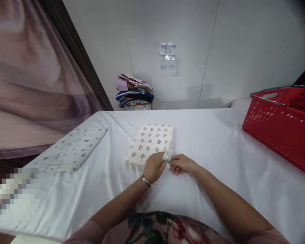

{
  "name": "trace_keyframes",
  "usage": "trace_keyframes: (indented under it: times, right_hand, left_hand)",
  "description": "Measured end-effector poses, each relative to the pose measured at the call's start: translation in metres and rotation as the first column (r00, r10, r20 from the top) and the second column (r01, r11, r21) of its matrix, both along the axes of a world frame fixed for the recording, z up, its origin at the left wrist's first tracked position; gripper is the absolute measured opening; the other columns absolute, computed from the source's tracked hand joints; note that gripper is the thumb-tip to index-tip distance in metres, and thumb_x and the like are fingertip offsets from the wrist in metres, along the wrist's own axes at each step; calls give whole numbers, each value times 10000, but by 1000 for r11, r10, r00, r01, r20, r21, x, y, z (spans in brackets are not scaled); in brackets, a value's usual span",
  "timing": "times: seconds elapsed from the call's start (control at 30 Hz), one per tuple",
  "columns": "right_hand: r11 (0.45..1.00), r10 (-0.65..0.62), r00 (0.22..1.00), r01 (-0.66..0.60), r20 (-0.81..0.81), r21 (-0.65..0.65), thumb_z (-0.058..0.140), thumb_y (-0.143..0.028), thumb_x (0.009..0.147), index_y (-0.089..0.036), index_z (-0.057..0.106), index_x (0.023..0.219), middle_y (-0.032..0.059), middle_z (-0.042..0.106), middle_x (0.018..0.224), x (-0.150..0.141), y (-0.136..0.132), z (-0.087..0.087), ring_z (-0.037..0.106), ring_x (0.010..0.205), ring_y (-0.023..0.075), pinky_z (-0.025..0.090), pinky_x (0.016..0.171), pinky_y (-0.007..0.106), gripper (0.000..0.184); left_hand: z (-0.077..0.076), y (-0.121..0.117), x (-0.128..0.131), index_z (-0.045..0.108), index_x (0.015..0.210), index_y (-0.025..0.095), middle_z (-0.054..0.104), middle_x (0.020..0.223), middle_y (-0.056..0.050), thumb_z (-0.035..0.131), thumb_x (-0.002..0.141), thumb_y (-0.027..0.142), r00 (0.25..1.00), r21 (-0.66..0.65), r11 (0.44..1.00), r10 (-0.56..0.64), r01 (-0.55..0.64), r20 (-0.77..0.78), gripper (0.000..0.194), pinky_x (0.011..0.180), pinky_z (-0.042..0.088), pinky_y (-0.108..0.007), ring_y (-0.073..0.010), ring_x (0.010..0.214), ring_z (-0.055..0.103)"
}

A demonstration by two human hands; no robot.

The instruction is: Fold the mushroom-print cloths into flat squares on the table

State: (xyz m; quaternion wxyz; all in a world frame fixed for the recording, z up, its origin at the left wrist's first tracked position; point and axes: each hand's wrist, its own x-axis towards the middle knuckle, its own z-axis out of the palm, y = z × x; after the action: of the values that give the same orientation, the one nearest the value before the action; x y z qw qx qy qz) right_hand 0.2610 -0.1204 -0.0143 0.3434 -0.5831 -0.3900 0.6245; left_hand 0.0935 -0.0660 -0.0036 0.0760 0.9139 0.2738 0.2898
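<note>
A white paper sign (169, 67) on the pale grey wall (188, 30) is reading "45-50"; just above it, another white paper sign (168, 48) is carrying handwritten Chinese characters, too blurred to read with certainty.

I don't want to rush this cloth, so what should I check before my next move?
- Left hand on the corner of the mushroom-print cloth: ok.
- Right hand at the same corner: ok.
- Cloth wholly on the white-covered table: ok.
- Near right corner lying flat: not ok, bunched at the fingers.
- Other printed cloth apart from this one: ok.
- Underside free of creases: cannot tell.
</note>
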Motion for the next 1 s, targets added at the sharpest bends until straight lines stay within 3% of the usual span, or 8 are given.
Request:
trace_keyframes:
  times: [0.23, 0.43, 0.57, 0.73, 0.9, 1.0]
  right_hand:
    - [996, -48, 994, 40, 100, 81, 557, -241, 672, -147, 527, 569, -16, 559, 448, -13, -2, 3, 472, 315, 67, 222, 278, 163, 143]
    - [987, -154, 942, 160, -300, -4, 588, -309, 642, -167, 467, 614, -77, 442, 441, -10, -5, 4, 328, 300, 16, 95, 294, 149, 188]
    - [988, -151, 928, 146, -340, -38, 621, -297, 625, -171, 424, 600, -83, 406, 438, -8, -5, 0, 285, 309, 6, 74, 308, 144, 235]
    - [993, -115, 928, 116, -354, -18, 639, -305, 635, -175, 383, 576, -89, 381, 435, -9, -4, -3, 257, 311, 2, 55, 318, 152, 293]
    - [992, -114, 919, 128, -376, 10, 644, -319, 653, -169, 409, 587, -91, 390, 436, -12, -3, 1, 262, 309, 5, 74, 316, 158, 286]
    - [989, -134, 902, 150, -410, 9, 632, -335, 693, -154, 497, 670, -56, 492, 492, -11, -2, 3, 387, 348, 28, 150, 308, 146, 228]
  left_hand:
    - [-3, -4, 0, 489, 1093, 199, 591, 1082, -55, 466, 742, 140, 996, -7, 999, -39, 39, -81, 357, 936, 376, -362, -175, 1018, 528]
    - [7, -7, 0, 474, 1096, 194, 577, 1099, -57, 465, 734, 136, 994, -16, 999, -34, 32, -102, 367, 905, 391, -342, -179, 1024, 517]
    - [13, -16, -2, 459, 1104, 182, 575, 1075, -62, 481, 717, 160, 992, -68, 997, -53, 46, -113, 387, 885, 399, -338, -185, 1001, 520]
    - [3, -21, -5, 375, 1214, 129, 498, 1194, -114, 547, 682, 211, 995, -37, 999, -32, 29, -90, 565, 966, 337, -381, -222, 1106, 447]
    - [-4, -9, -2, 431, 1159, 185, 552, 1141, -71, 474, 751, 155, 997, -45, 999, 0, -4, -83, 412, 908, 401, -351, -193, 1063, 497]
    - [1, -3, -2, 458, 1124, 212, 583, 1101, -43, 452, 746, 119, 999, -87, 995, 49, -50, -15, 389, 877, 428, -308, -166, 1011, 538]
